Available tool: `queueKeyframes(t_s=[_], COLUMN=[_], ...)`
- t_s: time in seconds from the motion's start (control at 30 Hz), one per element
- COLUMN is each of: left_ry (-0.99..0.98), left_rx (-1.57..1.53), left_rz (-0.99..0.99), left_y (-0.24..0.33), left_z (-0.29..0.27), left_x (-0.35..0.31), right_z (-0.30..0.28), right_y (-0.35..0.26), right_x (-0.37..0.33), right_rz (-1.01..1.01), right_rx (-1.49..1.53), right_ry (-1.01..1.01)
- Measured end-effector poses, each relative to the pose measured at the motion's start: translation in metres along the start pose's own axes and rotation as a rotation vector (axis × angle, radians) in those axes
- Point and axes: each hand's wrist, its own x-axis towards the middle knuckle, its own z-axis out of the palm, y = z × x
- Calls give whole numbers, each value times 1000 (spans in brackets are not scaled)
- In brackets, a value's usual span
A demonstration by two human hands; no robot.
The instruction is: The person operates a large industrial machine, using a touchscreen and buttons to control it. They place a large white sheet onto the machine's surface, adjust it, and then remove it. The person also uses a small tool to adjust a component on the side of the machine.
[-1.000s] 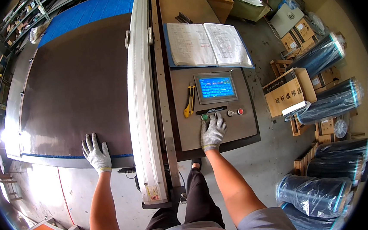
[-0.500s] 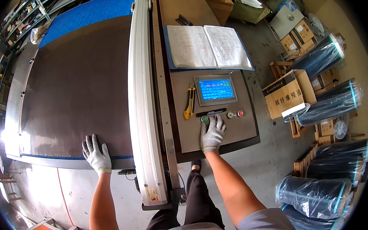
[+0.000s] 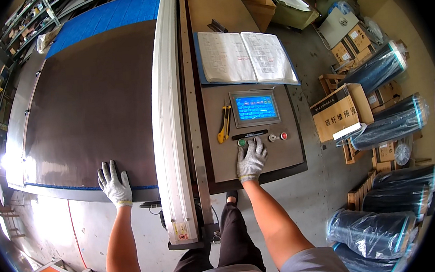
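Note:
My left hand [image 3: 114, 184], in a grey work glove, lies flat with fingers spread on the front edge of a dark brown sheet [image 3: 92, 105]. My right hand [image 3: 252, 160], gloved alike, rests on the brown control panel [image 3: 285, 153]. Its fingers are stretched out, with the tips beside the green push button [image 3: 242, 142]; whether one presses it I cannot tell. Just beyond the fingertips lies a black marker pen [image 3: 249, 134]. A yellow utility knife [image 3: 224, 125] lies left of the lit blue touch screen [image 3: 255, 106]. Neither hand holds anything.
A long white beam [image 3: 170, 114] runs between sheet and panel. An open binder of papers [image 3: 247, 57] lies beyond the screen. A red button [image 3: 284, 136] sits right of my right hand. Cardboard boxes [image 3: 338, 111] and plastic-wrapped dark rolls [image 3: 373, 231] stand along the right.
Both hands keep their places. The picture has shifted very slightly downward, and the pattern on the touch screen looks a little different.

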Motion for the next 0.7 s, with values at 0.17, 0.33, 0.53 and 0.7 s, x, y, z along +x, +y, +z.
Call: queueKeyframes(t_s=[0.17, 0.33, 0.53, 0.7], left_ry=[3, -6, -14, 0], left_rx=[12, 22, 25, 12], left_rz=[0, -6, -13, -6], left_y=[0, 1, 1, 0], left_z=[-1, 0, -1, -1], left_x=[0, -1, 0, 0], right_z=[2, 3, 2, 1], right_y=[1, 3, 2, 1], right_x=[0, -1, -1, -1], right_rz=[-2, -12, -5, -1], right_rx=[-1, -6, -22, 2], right_ry=[-4, 2, -20, -23])
